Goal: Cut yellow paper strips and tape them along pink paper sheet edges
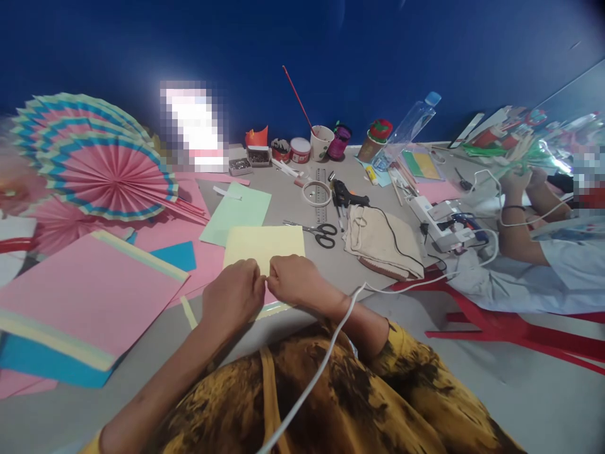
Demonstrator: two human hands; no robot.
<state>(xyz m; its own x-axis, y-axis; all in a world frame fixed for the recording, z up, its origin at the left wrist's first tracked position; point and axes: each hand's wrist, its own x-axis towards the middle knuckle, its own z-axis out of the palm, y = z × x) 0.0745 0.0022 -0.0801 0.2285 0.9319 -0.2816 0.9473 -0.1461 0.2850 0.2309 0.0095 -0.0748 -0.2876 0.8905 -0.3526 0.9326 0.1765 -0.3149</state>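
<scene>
My left hand (234, 290) and my right hand (293, 277) are side by side at the table's near edge, knuckles almost touching. Both are closed, with fingers curled down onto the paper; the fingertips are hidden. A pale yellow sheet (265, 243) reaches out beyond my knuckles. Below my hands, a bit of pink and a yellow-green striped paper edge (274, 309) show. Black-handled scissors (324, 236) lie just past the yellow sheet's right corner. A light green sheet (241, 211) lies behind it, partly over pink paper.
Pink sheets with striped edges (94, 290) and pleated paper fans (113, 176) are on the left. A glue gun (350, 194), folded cloth (380, 239) and power strip (442, 224) are on the right. A white cable (326, 359) crosses my right forearm. Another person's hands (520, 183) work at far right.
</scene>
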